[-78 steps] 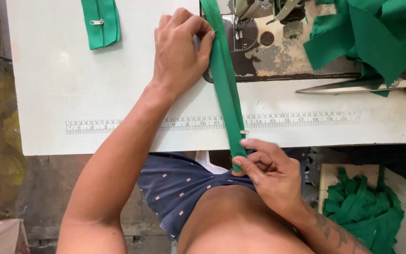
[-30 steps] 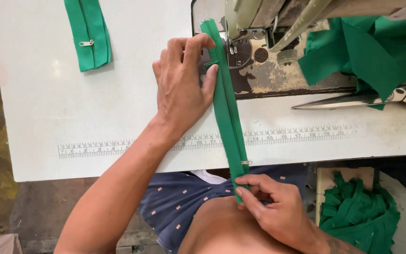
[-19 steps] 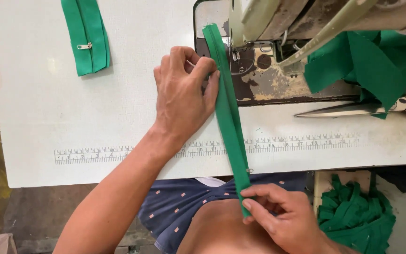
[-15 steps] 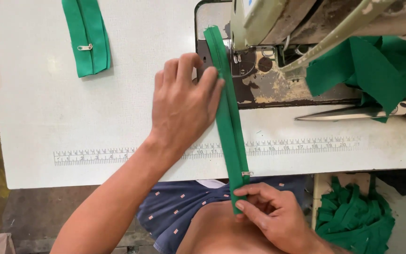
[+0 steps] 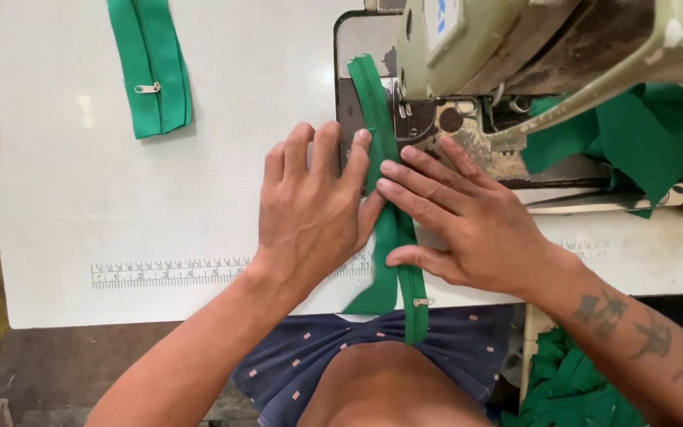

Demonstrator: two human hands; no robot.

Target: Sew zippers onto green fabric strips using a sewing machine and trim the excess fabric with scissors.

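Note:
A long green zipper strip [image 5: 395, 229] with fabric runs from the table's front edge up under the sewing machine's presser foot [image 5: 405, 111]. My left hand [image 5: 310, 213] lies flat on the table, fingertips pressing the strip's left edge. My right hand [image 5: 460, 221] rests flat on the strip's right side, fingers spread toward the needle area, thumb across the strip near its metal slider [image 5: 420, 302]. Both hands pin the strip to the white table [image 5: 199, 205]; neither grips it.
The sewing machine head [image 5: 531, 47] fills the top right. A second green zipper piece [image 5: 150, 67] lies at the top left. Green fabric [image 5: 642, 134] is piled at the right, more [image 5: 571, 387] below the table. A printed ruler [image 5: 167, 273] runs along the front edge.
My right hand let go of the strip's lower end below the table edge and came up to press flat on the strip beside my left hand. The camera moved closer.

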